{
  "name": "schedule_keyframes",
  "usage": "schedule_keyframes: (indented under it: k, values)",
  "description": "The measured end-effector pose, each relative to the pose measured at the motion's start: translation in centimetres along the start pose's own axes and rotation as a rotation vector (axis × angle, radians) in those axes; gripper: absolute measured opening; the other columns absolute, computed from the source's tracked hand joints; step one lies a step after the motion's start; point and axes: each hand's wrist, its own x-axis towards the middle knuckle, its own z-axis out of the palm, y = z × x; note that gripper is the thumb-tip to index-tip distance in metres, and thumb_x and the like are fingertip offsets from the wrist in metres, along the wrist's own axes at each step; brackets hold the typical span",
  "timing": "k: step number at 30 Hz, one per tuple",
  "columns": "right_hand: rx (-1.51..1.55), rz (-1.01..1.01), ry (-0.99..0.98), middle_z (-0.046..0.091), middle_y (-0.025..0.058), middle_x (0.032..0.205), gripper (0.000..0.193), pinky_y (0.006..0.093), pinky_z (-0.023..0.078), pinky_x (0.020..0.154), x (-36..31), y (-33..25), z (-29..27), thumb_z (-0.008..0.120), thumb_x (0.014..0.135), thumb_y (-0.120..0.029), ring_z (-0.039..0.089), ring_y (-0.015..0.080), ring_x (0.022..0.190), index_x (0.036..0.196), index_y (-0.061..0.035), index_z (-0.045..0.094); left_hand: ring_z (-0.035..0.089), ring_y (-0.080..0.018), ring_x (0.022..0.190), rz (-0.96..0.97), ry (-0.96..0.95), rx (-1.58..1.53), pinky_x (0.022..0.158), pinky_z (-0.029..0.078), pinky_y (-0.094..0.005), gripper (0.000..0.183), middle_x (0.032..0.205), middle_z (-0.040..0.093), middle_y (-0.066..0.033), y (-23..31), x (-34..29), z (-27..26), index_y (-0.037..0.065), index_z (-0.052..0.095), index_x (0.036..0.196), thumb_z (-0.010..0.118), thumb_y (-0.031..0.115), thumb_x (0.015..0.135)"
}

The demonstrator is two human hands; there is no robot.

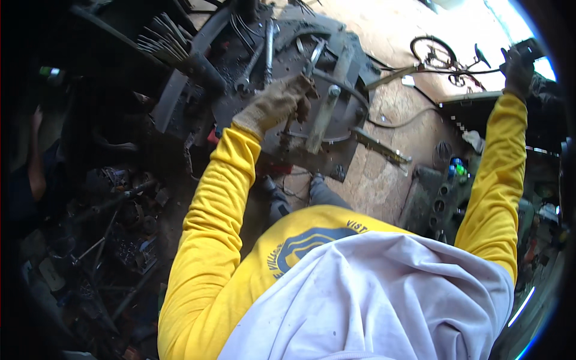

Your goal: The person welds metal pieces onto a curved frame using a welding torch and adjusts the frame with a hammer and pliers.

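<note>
My left hand (277, 103), in a worn tan work glove, is closed around a short dark tool (287, 133) that hangs just below the fist, over a round dark metal work plate (345, 129). A flat steel bar (324, 117) lies right of the hand. My right hand (517, 67), in a dark glove, is stretched far up to the right and grips a dark boxy object (531, 49) at the edge of a dark bench (480, 105). What that object is cannot be made out. Both arms wear yellow sleeves.
Wrenches (268, 51) and bundled metal rods (163, 41) lie on the plate's far side. A bicycle (445, 57) lies on the concrete floor beyond. Scrap pipes (111, 207) crowd the left floor, where another person's arm (36, 162) shows. An engine block (437, 204) stands right.
</note>
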Motion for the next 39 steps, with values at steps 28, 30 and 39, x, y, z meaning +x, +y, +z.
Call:
schedule_keyframes:
  k: [28, 30, 39]
  values:
    - [0.011, 0.515, -0.046, 0.060, 0.0089, 0.129, 0.089, 0.0251, 0.051, 0.055, -51.9, -15.9, -10.7, 0.080, 0.085, -0.042, 0.059, 0.0134, 0.084, 0.150, -0.0002, 0.036, 0.068, -0.0174, 0.074, 0.170, -0.114, 0.058, 0.068, 0.057, -0.0304, 0.026, 0.085, 0.070, -0.0097, -1.5, 0.8, -0.8, 0.003, 0.056, 0.125, 0.044, 0.017, 0.106]
    - [-0.028, 0.577, -0.105, 0.059, 0.0098, 0.131, 0.086, 0.0253, 0.051, 0.059, -52.3, -15.9, -9.4, 0.079, 0.087, -0.038, 0.060, 0.0129, 0.084, 0.149, 0.0032, 0.036, 0.068, -0.0179, 0.074, 0.310, -0.083, 0.107, 0.068, 0.057, -0.0307, 0.027, 0.086, 0.070, -0.0101, -2.1, 0.9, -1.1, 0.004, 0.057, 0.125, 0.044, 0.018, 0.106]
    - [0.004, 0.912, -0.249, 0.062, 0.0042, 0.085, 0.075, 0.0253, 0.048, 0.063, -50.1, -15.8, -5.0, 0.080, 0.087, -0.035, 0.057, 0.0102, 0.069, 0.142, 0.0009, 0.045, 0.070, -0.0197, 0.075, 0.127, -0.094, -0.052, 0.069, 0.058, -0.0334, 0.030, 0.091, 0.071, -0.0106, -1.4, 0.6, -0.7, 0.003, 0.056, 0.126, 0.045, 0.022, 0.107]
